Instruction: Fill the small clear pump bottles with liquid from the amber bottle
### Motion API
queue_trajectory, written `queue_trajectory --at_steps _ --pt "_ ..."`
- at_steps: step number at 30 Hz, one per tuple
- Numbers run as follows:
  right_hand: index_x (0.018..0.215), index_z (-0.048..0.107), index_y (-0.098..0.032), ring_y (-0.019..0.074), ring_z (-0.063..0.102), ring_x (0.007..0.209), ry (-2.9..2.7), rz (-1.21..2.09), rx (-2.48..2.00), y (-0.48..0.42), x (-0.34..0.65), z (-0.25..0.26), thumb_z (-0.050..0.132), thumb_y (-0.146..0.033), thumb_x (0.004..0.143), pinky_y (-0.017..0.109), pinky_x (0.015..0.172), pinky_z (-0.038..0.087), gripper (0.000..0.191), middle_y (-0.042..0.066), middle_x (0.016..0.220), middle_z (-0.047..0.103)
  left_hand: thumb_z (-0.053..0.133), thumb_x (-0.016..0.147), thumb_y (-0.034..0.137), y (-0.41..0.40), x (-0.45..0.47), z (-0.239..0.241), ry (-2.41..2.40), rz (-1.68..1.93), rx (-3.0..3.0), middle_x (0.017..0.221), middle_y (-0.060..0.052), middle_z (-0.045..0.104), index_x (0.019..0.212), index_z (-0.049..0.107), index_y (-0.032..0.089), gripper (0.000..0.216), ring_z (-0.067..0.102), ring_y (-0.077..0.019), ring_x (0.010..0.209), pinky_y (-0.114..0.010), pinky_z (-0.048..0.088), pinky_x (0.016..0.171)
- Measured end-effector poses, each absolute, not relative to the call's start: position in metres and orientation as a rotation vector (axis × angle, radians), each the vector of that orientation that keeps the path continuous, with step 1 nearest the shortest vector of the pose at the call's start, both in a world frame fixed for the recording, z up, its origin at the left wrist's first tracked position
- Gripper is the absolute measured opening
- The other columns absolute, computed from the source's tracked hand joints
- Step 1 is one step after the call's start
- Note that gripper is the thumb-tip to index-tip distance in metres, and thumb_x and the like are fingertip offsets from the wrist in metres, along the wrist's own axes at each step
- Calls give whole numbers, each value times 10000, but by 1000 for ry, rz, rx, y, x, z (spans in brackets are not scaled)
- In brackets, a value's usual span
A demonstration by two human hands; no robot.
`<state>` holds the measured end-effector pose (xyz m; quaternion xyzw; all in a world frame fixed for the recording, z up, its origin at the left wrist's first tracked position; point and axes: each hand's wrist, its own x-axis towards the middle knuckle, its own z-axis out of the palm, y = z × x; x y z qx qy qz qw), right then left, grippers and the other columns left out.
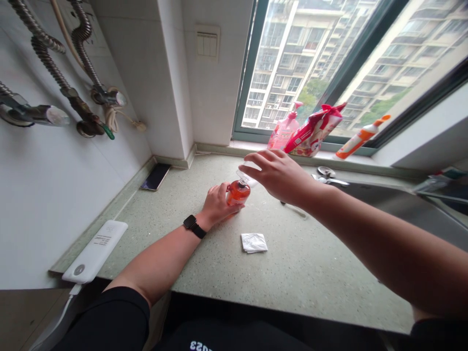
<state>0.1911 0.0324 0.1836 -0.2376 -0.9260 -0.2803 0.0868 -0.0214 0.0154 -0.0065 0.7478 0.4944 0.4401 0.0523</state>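
My left hand (216, 204), with a black watch on its wrist, is wrapped round a small bottle (239, 192) of orange-red liquid standing on the counter. Over the bottle's dark neck is a clear plastic cap (242, 176). My right hand (280, 173) reaches in from the right, its thumb and fingers curled about the clear piece just above the bottle; part of their contact is hidden. A folded white tissue (254, 243) lies on the counter nearer to me.
The speckled green counter (204, 258) carries a phone (155, 176) and a white power bank (95, 251) at the left. A pink pump bottle (283, 131), a red bag (316, 129) and an orange-white bottle (358, 141) line the windowsill. At right is a sink (398, 207).
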Motion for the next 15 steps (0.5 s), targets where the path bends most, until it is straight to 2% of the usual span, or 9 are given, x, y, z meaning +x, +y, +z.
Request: queue_trajectory --at_steps 15 --pt "1325 722 -233 298 608 1147 -2781 -889 -652 31 181 189 543 -102 1022 432 964 421 375 126 1361 692 875 801 677 18 -22 -8 1505 1321 2264 1106 -111 775 1260 553 225 720 747 -311 982 -528 579 955"
